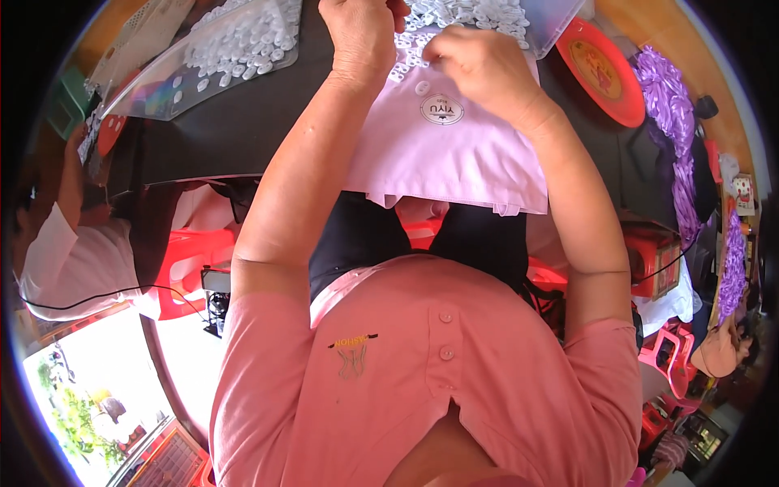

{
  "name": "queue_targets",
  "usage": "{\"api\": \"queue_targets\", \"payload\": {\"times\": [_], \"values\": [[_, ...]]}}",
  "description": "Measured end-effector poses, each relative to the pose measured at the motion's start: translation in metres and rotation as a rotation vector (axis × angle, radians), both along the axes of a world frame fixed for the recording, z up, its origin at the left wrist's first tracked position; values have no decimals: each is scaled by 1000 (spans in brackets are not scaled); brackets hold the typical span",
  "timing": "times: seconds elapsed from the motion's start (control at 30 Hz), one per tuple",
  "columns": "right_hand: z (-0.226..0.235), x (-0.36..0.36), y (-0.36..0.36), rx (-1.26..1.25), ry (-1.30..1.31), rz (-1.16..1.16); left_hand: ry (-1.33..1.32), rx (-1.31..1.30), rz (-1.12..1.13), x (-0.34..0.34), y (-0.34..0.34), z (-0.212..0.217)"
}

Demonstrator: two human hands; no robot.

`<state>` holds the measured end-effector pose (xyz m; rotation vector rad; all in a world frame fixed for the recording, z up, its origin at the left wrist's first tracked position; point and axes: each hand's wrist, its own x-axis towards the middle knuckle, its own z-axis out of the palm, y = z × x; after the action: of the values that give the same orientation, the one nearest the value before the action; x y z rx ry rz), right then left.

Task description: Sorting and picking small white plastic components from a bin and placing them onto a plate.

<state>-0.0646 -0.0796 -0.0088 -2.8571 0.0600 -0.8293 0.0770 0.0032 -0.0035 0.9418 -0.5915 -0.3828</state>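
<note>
A lilac cloth (pixel 454 166) with a round printed badge lies over the table's near edge in front of me. Small white plastic pieces (pixel 400 71) are spread on its upper part, and one oval piece (pixel 422 87) lies apart, just above the badge. My left hand (pixel 363 32) is at the top edge of the view with its fingers curled in; their tips are partly cut off. Over the cloth, my right hand (pixel 484 69) is bent with fingertips together among the white pieces. What either hand holds is too small or hidden to make out.
On the left a clear plastic tray (pixel 154 101) holds many white pieces; another clear bin (pixel 560 28) stands at the upper right. Beside it is a red round plate (pixel 600 73). Purple shiny bundles (pixel 667 97) hang at the right. A person in a white sleeve (pixel 77 252) sits at left.
</note>
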Motion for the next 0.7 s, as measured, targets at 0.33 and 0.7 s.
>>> {"api": "queue_targets", "payload": {"times": [0.33,0.7], "values": [[-4,3,8,-47,248,69,42,60,-70,-10,3,2],[23,-10,-25,1044,-69,-27,33,124,-163,-15,0,1]]}}
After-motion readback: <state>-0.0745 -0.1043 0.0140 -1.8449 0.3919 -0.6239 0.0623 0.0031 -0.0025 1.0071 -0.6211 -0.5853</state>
